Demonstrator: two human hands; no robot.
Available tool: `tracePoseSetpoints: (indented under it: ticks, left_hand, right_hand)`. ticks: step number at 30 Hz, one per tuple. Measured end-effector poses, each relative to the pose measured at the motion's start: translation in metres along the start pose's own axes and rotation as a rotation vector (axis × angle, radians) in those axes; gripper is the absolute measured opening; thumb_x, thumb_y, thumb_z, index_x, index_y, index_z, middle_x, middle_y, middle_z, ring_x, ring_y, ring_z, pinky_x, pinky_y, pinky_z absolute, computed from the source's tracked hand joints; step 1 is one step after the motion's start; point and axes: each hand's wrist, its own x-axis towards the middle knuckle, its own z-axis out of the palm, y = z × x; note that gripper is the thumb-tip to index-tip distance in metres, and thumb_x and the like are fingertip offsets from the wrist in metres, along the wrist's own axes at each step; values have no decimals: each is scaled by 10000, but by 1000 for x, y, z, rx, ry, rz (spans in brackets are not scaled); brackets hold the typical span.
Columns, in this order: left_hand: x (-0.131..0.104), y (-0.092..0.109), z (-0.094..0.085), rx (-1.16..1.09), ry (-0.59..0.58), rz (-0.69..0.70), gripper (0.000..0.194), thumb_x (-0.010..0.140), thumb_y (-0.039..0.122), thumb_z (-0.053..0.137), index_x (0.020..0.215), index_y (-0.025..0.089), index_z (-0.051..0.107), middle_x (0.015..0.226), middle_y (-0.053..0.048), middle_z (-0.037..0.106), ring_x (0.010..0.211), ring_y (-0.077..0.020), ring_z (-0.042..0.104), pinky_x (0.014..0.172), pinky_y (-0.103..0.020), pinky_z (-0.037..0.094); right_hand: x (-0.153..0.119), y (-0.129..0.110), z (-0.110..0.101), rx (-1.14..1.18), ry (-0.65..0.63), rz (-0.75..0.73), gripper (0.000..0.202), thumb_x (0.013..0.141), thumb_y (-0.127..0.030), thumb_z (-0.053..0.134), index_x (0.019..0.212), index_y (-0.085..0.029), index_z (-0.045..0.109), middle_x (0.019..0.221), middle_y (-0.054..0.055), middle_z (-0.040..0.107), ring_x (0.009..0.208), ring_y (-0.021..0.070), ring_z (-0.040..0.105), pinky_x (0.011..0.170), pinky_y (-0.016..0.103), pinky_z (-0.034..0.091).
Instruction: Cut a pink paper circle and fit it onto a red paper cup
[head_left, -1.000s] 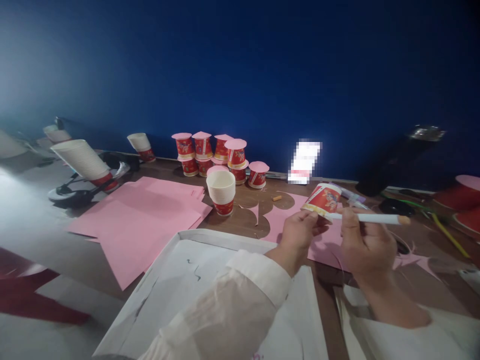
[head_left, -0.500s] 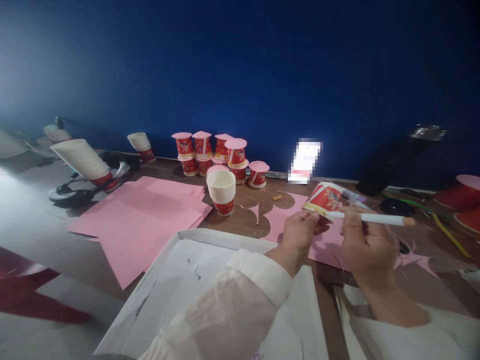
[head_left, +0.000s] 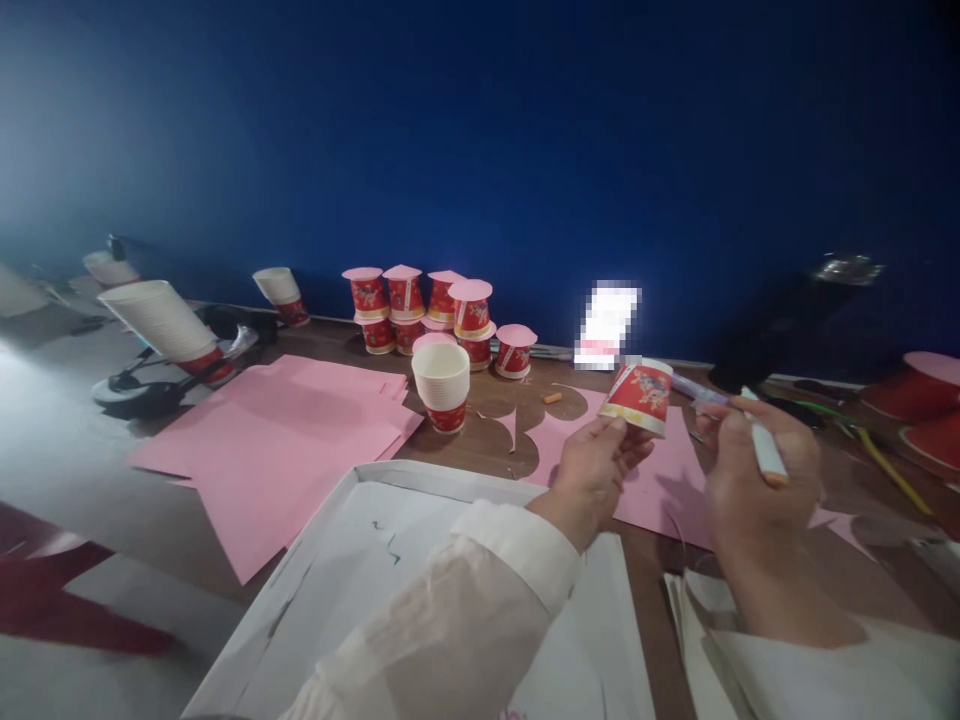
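Held at its rim by my left hand (head_left: 592, 465), a red paper cup (head_left: 639, 396) hangs upside down and slightly tilted above the desk. Its sides carry a printed picture, and a yellow band runs round the wide end. My right hand (head_left: 765, 480) is closed on a white marker pen (head_left: 766, 450) with an orange end, a short way right of the cup and apart from it. Under both hands lies a pink paper sheet (head_left: 660, 490) with round pieces cut out of it.
Upside-down red cups with pink paper discs (head_left: 472, 305) are stacked by the blue wall. A nested cup stack (head_left: 441, 385) stands left of my hands. Pink sheets (head_left: 277, 430) lie farther left, a white box lid (head_left: 360, 530) in front. A bright phone (head_left: 607, 322) leans at the back.
The marker has come away from the cup's yellow band and swung round in my right hand, its orange end now pointing down. My left hand keeps the cup in nearly the same place.
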Motion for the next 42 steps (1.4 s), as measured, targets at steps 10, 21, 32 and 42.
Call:
tracePoseSetpoints:
  ticks: [10,21,32,42]
  left_hand:
    - [-15,1,-1,55,-156,-223,116,883,172,706,838,76,753,795,-97,722,753,-151,692,841,-282,585]
    - [-10,-15,-6,200,-216,-118,402,627,371,953,865,96,781,844,-90,744,795,-165,684,965,-358,525]
    - [3,-6,-9,183,-77,40,514,503,464,995,783,117,738,809,-71,719,814,-169,681,921,-359,530]
    - [4,-10,-9,294,-62,105,441,581,467,936,778,112,764,788,-70,704,768,-158,645,917,-367,525]
  right_hand:
    - [14,15,11,484,-56,499,508,582,-532,939,875,-206,681,796,-33,689,594,109,620,560,250,592]
    - [8,13,16,373,2,434,464,648,-517,901,883,-196,661,776,-21,686,577,129,625,504,262,545]
    - [0,-9,-6,-244,-29,-302,393,1005,-500,529,1100,-180,735,871,77,743,826,235,710,852,440,568]
    - [-6,-14,-10,-436,-183,-621,203,1007,-335,577,1010,-235,753,996,77,812,956,259,766,903,412,575]
